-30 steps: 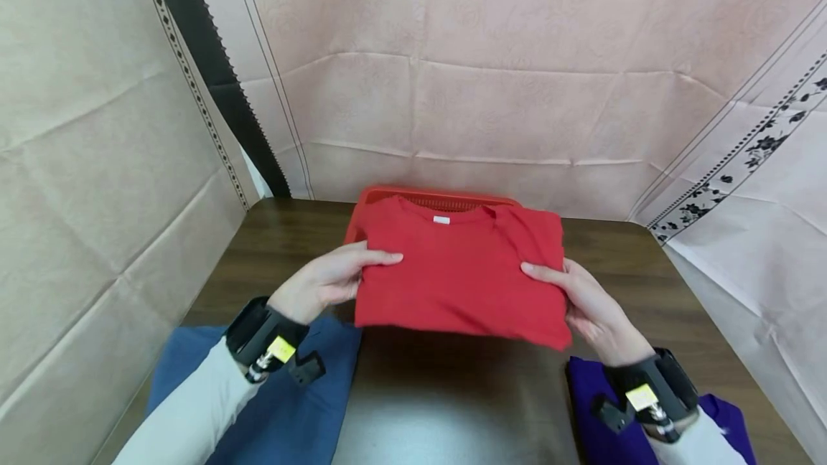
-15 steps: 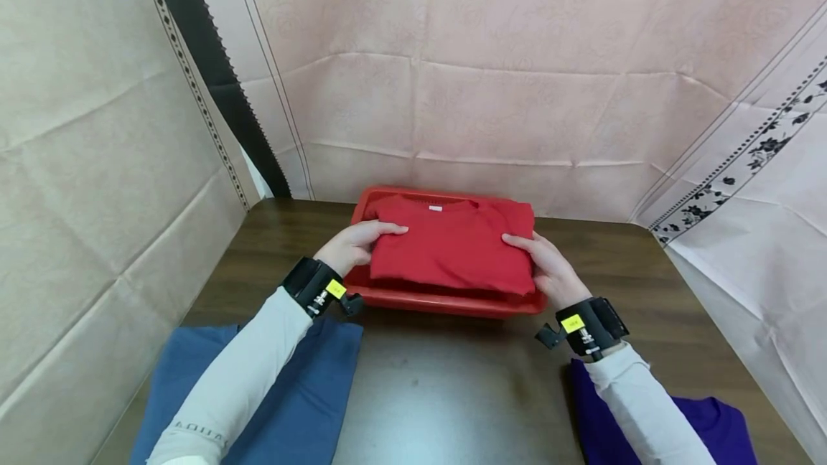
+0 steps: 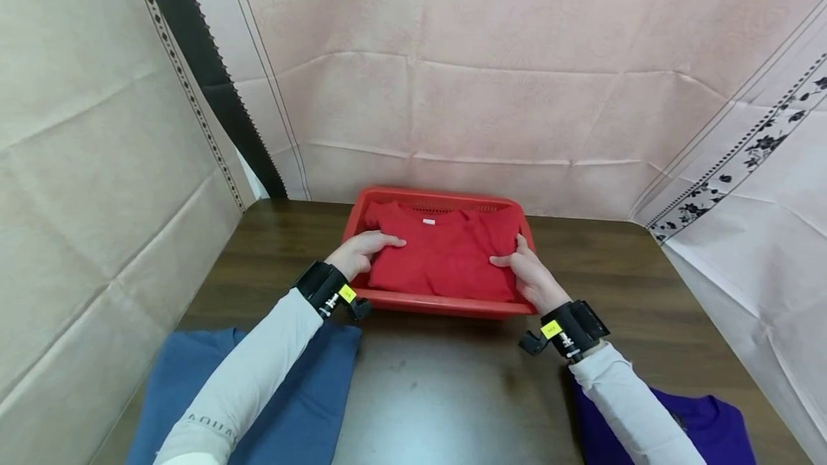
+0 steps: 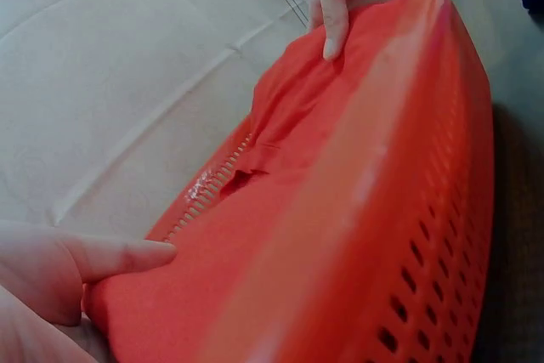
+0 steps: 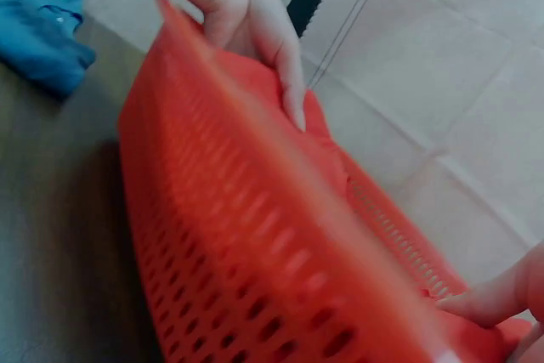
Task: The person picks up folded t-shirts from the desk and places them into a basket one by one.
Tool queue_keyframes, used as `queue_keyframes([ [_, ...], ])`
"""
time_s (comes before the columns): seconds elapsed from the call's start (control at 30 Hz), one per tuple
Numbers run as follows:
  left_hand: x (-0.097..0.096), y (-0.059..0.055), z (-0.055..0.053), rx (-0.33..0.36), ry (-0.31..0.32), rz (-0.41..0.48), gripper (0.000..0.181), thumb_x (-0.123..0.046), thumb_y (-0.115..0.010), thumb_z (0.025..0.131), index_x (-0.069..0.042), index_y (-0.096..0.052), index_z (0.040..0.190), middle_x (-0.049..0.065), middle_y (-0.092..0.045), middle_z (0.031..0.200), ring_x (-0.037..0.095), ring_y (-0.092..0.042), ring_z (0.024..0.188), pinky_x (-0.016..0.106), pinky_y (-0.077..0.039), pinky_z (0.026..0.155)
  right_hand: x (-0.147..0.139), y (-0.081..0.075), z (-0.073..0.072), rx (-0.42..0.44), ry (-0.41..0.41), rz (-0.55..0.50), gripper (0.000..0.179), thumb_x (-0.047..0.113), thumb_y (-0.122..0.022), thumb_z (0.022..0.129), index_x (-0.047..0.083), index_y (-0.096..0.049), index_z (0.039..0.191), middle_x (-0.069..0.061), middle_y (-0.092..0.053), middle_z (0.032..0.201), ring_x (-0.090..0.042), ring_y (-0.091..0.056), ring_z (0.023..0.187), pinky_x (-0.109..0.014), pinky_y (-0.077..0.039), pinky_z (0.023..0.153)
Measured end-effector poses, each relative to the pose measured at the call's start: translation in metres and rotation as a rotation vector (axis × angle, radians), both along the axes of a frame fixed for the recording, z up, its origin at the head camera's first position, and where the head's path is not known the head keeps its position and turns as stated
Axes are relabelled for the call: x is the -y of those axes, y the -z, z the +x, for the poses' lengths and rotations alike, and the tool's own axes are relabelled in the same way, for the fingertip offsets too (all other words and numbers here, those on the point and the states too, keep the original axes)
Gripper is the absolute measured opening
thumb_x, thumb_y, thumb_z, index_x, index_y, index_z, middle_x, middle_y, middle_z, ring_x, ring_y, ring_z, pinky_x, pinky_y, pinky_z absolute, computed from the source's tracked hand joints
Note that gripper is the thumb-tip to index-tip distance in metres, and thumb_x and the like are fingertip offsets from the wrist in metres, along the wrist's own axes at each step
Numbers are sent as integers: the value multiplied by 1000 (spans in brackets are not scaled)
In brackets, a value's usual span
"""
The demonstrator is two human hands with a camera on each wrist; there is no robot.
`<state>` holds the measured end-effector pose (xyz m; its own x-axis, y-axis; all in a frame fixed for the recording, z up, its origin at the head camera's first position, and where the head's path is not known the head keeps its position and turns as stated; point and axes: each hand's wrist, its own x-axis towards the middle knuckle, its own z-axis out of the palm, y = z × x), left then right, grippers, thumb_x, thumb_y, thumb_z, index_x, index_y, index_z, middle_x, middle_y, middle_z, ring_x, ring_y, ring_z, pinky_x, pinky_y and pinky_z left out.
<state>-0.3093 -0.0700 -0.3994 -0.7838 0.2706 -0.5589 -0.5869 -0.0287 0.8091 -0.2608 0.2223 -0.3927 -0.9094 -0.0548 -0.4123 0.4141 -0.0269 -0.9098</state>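
A folded red T-shirt with a white neck label lies inside a red perforated plastic basket. My left hand holds the shirt's left edge, thumb on top and the other fingers mostly hidden below. At the opposite edge, my right hand grips the cloth with its thumb over the top. The left wrist view shows the left thumb pressed on the red cloth beside the basket wall. From the right wrist, the basket's holed side covers much of the shirt.
A folded blue garment lies on the wooden table at the front left. At the front right is a folded purple shirt, partly under the right sleeve. A pale cloth wall stands right behind the basket.
Both hands have carried the red T-shirt forward and down from above the basket into it. In the last half second the shirt has sunk lower and the right hand has moved slightly inward.
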Motion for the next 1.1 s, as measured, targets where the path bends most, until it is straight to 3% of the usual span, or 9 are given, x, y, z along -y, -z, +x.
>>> queue_keyframes([
  [0.2,0,2,4,-11,8,-32,58,-12,-62,85,-11,-35,136,9,-48,122,23,-50,102,38,-45,87,3,5,-1,-36,-12,60,92,3,-52,88,20,17,147,-11,4,154,-30,-10,133,-46,-17,114],
  [0.4,5,0,11,-122,50,-80,89,5,-54,84,-10,5,149,16,-17,150,30,-30,126,45,-30,109,3,6,2,-174,-57,174,84,10,-54,90,23,4,150,-17,-9,154,-33,-16,134,-55,-21,111],
  [0.5,8,-7,21,-309,113,-302,92,0,-55,85,-9,12,147,15,-4,155,30,-19,132,48,-22,112,2,4,8,-351,-120,394,70,14,-55,91,20,-17,149,-16,-19,152,-33,-21,134,-58,-26,108],
  [0.6,5,-17,27,-601,224,-660,84,-12,-59,87,-7,-2,149,17,-9,155,30,-18,134,52,-24,111,0,1,10,-574,-217,684,53,14,-56,90,18,-39,140,-14,-30,149,-31,-27,133,-58,-34,104],
  [0.7,-3,-23,26,-867,429,-1004,69,-20,-62,86,-7,-28,145,18,-26,150,31,-21,135,52,-23,112,-1,-3,8,-727,-408,909,46,14,-58,88,18,-49,134,-14,-35,147,-30,-29,132,-58,-39,99],
  [0.77,-7,-23,23,-943,625,-1137,64,-24,-64,85,-11,-38,142,19,-32,148,32,-21,136,51,-20,113,0,-5,5,-731,-587,984,47,16,-59,88,20,-50,134,-13,-34,148,-32,-29,132,-56,-43,97],
  [0.87,-11,-19,21,-855,905,-1192,67,-25,-63,85,-19,-34,144,19,-29,150,34,-16,137,53,-16,114,1,-3,2,-611,-818,1042,52,20,-60,88,24,-46,137,-16,-28,151,-35,-27,133,-52,-45,95],
  [0.93,-12,-15,21,-735,1015,-1208,70,-23,-61,86,-24,-27,147,20,-21,152,38,-10,138,56,-16,113,2,0,2,-508,-895,1071,54,22,-60,87,25,-44,139,-18,-25,151,-36,-25,133,-50,-45,94],
  [1.1,-10,-3,25,-562,1051,-1223,73,-16,-58,87,-33,-21,147,18,-14,154,40,-2,138,62,-20,108,5,7,5,-293,-918,1119,53,19,-56,89,31,-42,139,-18,-19,154,-37,-18,136,-56,-35,101],
])
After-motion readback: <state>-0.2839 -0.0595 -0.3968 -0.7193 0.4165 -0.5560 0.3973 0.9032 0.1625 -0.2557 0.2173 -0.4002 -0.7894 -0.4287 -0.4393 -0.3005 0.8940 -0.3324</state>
